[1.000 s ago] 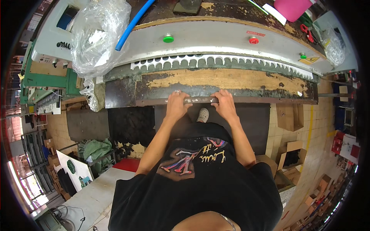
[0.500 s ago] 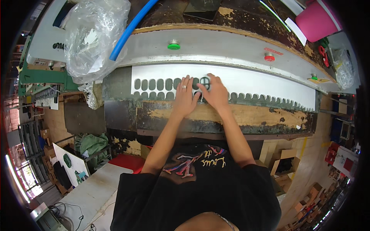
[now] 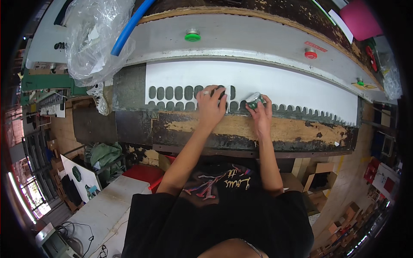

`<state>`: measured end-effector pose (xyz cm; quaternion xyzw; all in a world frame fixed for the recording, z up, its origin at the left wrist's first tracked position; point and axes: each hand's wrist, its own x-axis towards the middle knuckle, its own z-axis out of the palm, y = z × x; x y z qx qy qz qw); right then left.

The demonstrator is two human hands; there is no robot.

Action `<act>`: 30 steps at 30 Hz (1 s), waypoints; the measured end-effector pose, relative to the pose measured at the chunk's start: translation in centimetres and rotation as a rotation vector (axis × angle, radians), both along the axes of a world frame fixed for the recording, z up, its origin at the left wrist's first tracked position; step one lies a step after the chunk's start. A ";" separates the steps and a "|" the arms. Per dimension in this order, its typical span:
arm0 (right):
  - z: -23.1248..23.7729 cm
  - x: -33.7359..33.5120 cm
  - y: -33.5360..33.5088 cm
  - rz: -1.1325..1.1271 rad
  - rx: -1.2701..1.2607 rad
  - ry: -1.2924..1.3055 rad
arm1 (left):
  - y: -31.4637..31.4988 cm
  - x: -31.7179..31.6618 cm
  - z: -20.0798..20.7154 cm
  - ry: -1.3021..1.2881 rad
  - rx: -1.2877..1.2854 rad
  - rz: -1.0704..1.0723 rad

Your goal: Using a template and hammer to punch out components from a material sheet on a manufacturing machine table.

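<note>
At left, our white sheet [image 3: 292, 86] already has a row of oval holes [image 3: 165, 92] above its scalloped front edge. Our left hand [image 3: 211, 106] arches over the row's right end, fingers half curled; we cannot tell whether it grips anything. Rightward, our right hand [image 3: 261, 115] pinches a tilted oval cutter [image 3: 255, 99] over the front edge; beyond, the sheet's upper part remains uncut. Half a second earlier, the cutter sits upright between our hands, farther left.

passable: over white sheet [image 3: 301, 86], right of right hand [image 3: 262, 114] | blocked: grey beam [image 3: 249, 38] beyond sheet | left: plastic bag [image 3: 97, 47], blue tube [image 3: 132, 28]
</note>
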<state>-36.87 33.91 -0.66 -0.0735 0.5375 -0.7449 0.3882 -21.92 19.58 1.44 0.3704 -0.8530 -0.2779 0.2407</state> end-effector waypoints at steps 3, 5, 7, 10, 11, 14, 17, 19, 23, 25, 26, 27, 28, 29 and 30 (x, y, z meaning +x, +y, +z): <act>0.1 0.6 1.6 -0.034 -0.091 -0.140 | 0.2 -2.2 0.4 -0.172 -0.203 -0.010; -0.5 1.1 2.2 -0.113 -0.068 -0.159 | 0.7 -3.6 0.5 -0.226 -0.250 -0.002; -0.7 1.4 2.6 -0.088 -0.071 -0.146 | 1.4 -4.3 0.9 -0.383 -0.384 0.059; -0.4 2.4 2.7 -0.046 -0.085 -0.132 | 0.6 -4.9 0.6 -0.548 -0.421 0.013; -0.1 2.8 2.4 -0.025 -0.100 -0.130 | 0.1 -5.2 0.9 -0.547 -0.430 0.005; 0.7 3.5 2.1 -0.063 -0.077 -0.155 | -1.3 -5.5 1.6 -0.726 -0.202 -0.103; 0.4 3.3 2.2 -0.047 -0.082 -0.146 | -1.3 -4.6 0.9 -0.715 -0.049 -0.146; 0.0 2.7 2.7 -0.051 -0.077 -0.130 | 0.0 -3.8 0.8 -0.422 -0.156 -0.032; 0.2 1.4 3.6 0.064 -0.045 -0.086 | 1.3 -3.2 0.4 -0.467 -0.181 0.021; 1.0 1.3 3.7 0.083 -0.047 -0.046 | 0.1 -3.2 0.6 -0.473 -0.136 -0.023; 1.4 1.3 3.7 0.051 -0.037 -0.035 | -0.4 -3.5 1.0 -0.470 -0.087 -0.060; 1.8 1.3 3.7 0.021 -0.026 -0.023 | -0.6 -3.5 0.5 -0.470 -0.091 -0.060; 2.0 1.3 3.6 0.020 -0.032 -0.022 | -0.9 -3.4 0.1 -0.473 -0.055 -0.103; 2.2 1.4 3.6 0.011 -0.038 -0.022 | -1.1 -3.2 -0.4 -0.477 -0.019 -0.145; 2.3 1.5 3.5 0.004 -0.044 -0.023 | -1.2 -2.8 -0.8 -0.477 -0.025 -0.142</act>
